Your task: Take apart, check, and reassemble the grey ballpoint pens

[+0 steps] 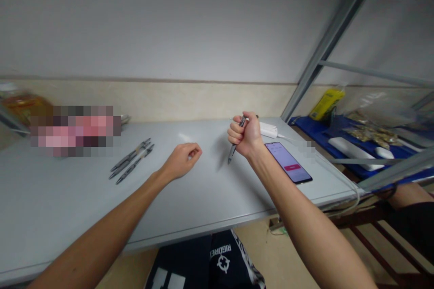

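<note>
My right hand (pixel 246 134) is wrapped round a grey pen (pixel 232 153), whose lower end points down toward the white table (pixel 203 198). The hand is raised a little over the tabletop. Near the middle of the table rests my left hand (pixel 185 160), its fingers curled in toward the thumb with nothing visible between them. Left of it, several grey pens (pixel 130 161) lie side by side at a slant. A phone (pixel 288 162) with a lit screen lies flat beside my right forearm.
A white power strip (pixel 268 130) with a cable sits behind the phone. At the back left are a blurred pinkish object (pixel 74 133) and an amber bottle (pixel 29 107). A metal frame (pixel 334 40) rises at the right, past which a yellow packet (pixel 327 104) lies on blue cloth.
</note>
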A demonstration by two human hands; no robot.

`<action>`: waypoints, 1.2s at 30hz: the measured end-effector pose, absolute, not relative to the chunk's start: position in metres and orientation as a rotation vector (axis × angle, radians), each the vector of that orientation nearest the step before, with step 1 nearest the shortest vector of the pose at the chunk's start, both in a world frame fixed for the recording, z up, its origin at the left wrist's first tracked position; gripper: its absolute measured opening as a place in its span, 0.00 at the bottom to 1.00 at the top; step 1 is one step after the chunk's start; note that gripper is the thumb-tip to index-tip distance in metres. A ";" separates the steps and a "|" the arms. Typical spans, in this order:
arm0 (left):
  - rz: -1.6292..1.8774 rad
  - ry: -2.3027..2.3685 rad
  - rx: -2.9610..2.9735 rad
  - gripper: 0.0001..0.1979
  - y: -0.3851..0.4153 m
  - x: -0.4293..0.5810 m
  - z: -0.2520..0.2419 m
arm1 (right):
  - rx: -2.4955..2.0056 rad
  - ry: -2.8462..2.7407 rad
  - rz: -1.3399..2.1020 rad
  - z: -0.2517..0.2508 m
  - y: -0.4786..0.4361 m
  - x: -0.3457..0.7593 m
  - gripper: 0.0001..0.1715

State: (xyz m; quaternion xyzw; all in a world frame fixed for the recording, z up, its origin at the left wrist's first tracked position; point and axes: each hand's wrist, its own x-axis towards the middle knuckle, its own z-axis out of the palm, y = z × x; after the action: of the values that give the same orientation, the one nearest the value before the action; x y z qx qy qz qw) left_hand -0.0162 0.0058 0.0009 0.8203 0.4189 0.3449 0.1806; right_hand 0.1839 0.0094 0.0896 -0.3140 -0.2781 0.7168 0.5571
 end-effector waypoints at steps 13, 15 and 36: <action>0.909 1.214 2.409 0.09 0.006 -0.015 0.000 | -0.765 -0.686 1.659 0.090 0.007 0.184 0.15; 0.904 1.215 2.412 0.09 0.005 -0.015 0.001 | -0.753 -0.703 1.636 0.090 0.006 0.184 0.17; 0.908 1.260 2.474 0.09 0.006 -0.016 0.001 | -1.123 -1.131 1.474 0.073 0.009 0.176 0.17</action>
State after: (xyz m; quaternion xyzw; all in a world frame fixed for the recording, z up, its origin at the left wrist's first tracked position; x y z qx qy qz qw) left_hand -0.0159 0.0056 0.0006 0.8418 0.4287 0.3089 0.1098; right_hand 0.1762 0.0092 0.0733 -0.4577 -0.4608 0.6005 0.4664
